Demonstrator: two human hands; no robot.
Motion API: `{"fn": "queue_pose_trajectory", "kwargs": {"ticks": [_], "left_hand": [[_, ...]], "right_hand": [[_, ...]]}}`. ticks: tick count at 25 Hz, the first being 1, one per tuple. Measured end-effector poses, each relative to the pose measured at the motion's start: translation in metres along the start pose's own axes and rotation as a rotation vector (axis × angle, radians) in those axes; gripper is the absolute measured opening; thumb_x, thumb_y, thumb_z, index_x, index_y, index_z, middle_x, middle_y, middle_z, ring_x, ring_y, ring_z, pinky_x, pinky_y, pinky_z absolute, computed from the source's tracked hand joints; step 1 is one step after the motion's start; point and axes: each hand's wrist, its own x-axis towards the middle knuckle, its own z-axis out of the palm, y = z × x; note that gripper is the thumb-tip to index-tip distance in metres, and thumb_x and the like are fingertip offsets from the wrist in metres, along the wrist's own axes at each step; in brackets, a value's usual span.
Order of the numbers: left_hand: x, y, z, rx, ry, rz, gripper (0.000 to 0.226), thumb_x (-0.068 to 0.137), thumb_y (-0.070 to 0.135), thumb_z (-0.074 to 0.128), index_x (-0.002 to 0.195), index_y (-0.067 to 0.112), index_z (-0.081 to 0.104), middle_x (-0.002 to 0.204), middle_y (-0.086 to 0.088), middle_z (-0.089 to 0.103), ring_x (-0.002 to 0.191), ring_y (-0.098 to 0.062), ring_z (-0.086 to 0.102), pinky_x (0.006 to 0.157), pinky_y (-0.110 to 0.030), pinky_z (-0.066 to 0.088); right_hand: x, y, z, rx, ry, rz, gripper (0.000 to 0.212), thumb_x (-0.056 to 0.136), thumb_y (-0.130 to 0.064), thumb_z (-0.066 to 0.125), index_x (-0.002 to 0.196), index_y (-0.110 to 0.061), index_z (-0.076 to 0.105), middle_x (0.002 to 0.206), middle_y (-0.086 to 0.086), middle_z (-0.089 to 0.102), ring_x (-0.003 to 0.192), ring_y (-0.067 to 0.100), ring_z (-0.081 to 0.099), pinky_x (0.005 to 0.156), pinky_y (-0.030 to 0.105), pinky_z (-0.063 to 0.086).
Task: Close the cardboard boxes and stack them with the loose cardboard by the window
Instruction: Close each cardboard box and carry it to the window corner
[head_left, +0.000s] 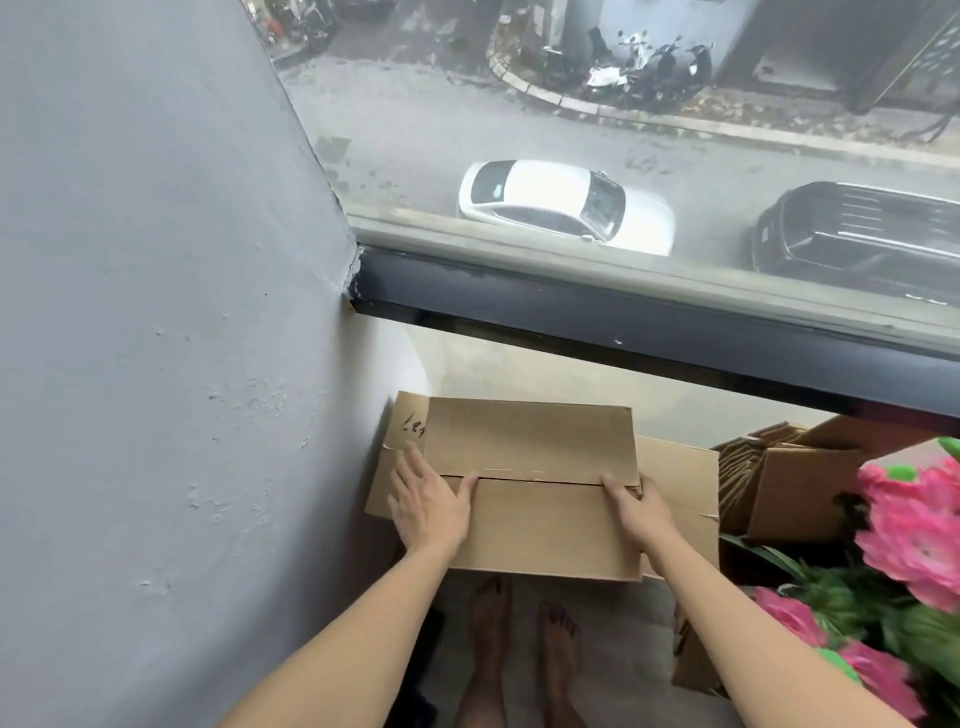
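Closed cardboard box (535, 488) looks light, stiff; left hand (431, 506) flat on its side, right hand (641, 512) gripping edge.

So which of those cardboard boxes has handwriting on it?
The lower box against the grey wall, under the closed box both hands hold; black scribble marks its corner.

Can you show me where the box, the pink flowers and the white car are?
box (540, 519): head view, near top flap.
pink flowers (919, 545): head view, big bloom's petals.
white car (550, 192): head view, its roof.
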Motion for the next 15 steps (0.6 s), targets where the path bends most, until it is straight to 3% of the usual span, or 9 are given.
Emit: {"fn": "queue_pose_trajectory", "kwargs": {"ticks": [2, 5, 9, 15], "left_hand": [[-0.007, 0.002, 0.005, 0.214, 0.016, 0.212, 0.103, 0.088, 0.082, 0.028, 0.159, 0.018, -0.011, 0.165, -0.016, -0.003, 0.152, -0.034, 0.004, 0.121, -0.049, 0.013], [-0.012, 0.014, 0.02, 0.388, -0.149, 0.463, 0.101, 0.081, 0.091, 0.012, 0.147, 0.034, -0.038, 0.158, -0.015, -0.038, 0.15, -0.037, -0.022, 0.117, -0.061, -0.006], [-0.006, 0.026, 0.032, 0.489, -0.267, 0.508, 0.105, 0.077, 0.094, 0.014, 0.146, 0.035, -0.039, 0.155, -0.016, -0.04, 0.15, -0.039, -0.021, 0.112, -0.072, -0.003], [0.036, -0.006, 0.006, 0.507, -0.248, 0.498, 0.107, 0.074, 0.095, 0.022, 0.15, 0.04, -0.031, 0.159, -0.009, -0.036, 0.151, -0.033, -0.023, 0.112, -0.075, 0.003]], "right_hand": [[0.0, 0.005, -0.002, -0.002, 0.015, 0.015, 0.071, 0.087, -0.062, 0.062, 0.145, -0.023, 0.046, 0.137, 0.002, 0.059, 0.128, 0.028, 0.053, 0.107, 0.042, 0.042], [0.0, 0.009, 0.001, -0.016, 0.031, 0.034, 0.07, 0.087, -0.064, 0.06, 0.142, -0.021, 0.05, 0.139, 0.004, 0.058, 0.13, 0.03, 0.052, 0.111, 0.046, 0.039], [0.001, 0.007, 0.012, -0.057, 0.063, 0.052, 0.068, 0.09, -0.065, 0.055, 0.138, -0.017, 0.054, 0.139, 0.009, 0.058, 0.132, 0.035, 0.048, 0.111, 0.044, 0.036], [-0.006, -0.011, 0.055, -0.058, 0.049, 0.018, 0.059, 0.097, -0.051, 0.055, 0.143, -0.017, 0.051, 0.14, 0.006, 0.059, 0.132, 0.03, 0.049, 0.11, 0.037, 0.037]]}}
